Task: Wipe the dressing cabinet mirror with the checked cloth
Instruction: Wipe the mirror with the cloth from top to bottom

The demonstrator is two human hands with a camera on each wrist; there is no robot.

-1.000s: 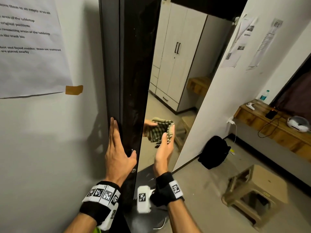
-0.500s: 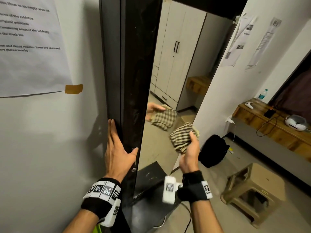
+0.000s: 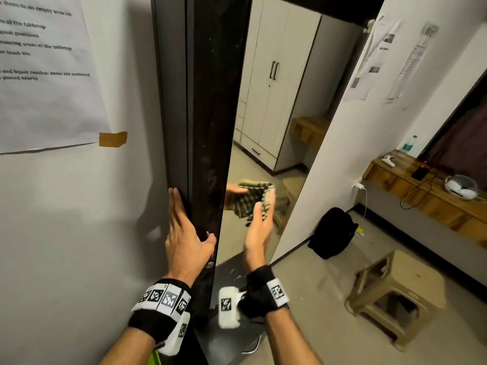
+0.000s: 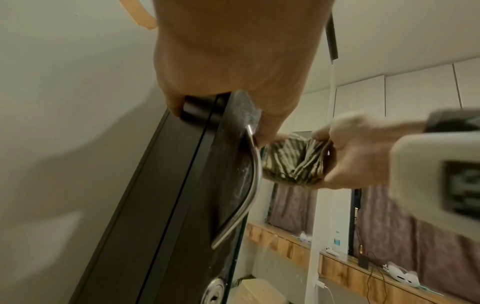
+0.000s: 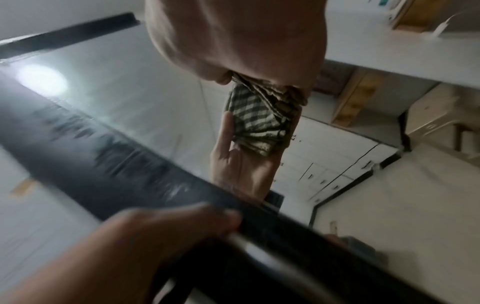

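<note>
Right hand (image 3: 257,233) clasps the bunched checked cloth (image 4: 293,160) against the mirror (image 3: 263,114), low down. Left hand (image 3: 184,233) grips the door edge (image 3: 205,114) left of the mirror; brace there and wipe with overlapping strokes.

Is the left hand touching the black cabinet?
Touching. The left wrist view shows the left hand gripping the dressing cabinet at its dark side edge: fingers on one face, thumb beside the metal handle.

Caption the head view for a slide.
Right hand presses green checked cloth to tall mirror; left hand holds dark door edge.
</note>
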